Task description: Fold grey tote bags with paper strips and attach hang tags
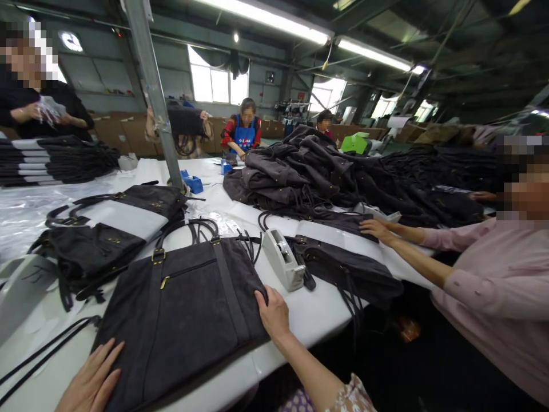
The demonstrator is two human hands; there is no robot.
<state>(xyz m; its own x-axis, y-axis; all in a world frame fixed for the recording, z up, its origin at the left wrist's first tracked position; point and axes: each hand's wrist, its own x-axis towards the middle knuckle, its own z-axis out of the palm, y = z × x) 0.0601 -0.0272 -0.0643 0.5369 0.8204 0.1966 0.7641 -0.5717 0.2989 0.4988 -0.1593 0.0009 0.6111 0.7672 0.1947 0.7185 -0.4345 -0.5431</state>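
A dark grey bag (193,315) lies flat before me, its zipper with a brass pull and its two strap bands facing up. My left hand (92,377) rests at the bag's lower left edge with the fingers spread. At the right edge is my right hand (273,312), its thumb on top and its fingers around the side of the bag. Dark handles with brass buckles stick out from the bag's far edge. Just beyond my right hand stands a grey tape dispenser (283,260).
Two more dark bags with a white paper band (132,217) lie at left. On the right, a co-worker's hands touch another paper-banded bag (347,263). Behind are a large heap of dark bags (300,166), a metal post (156,91) and several people.
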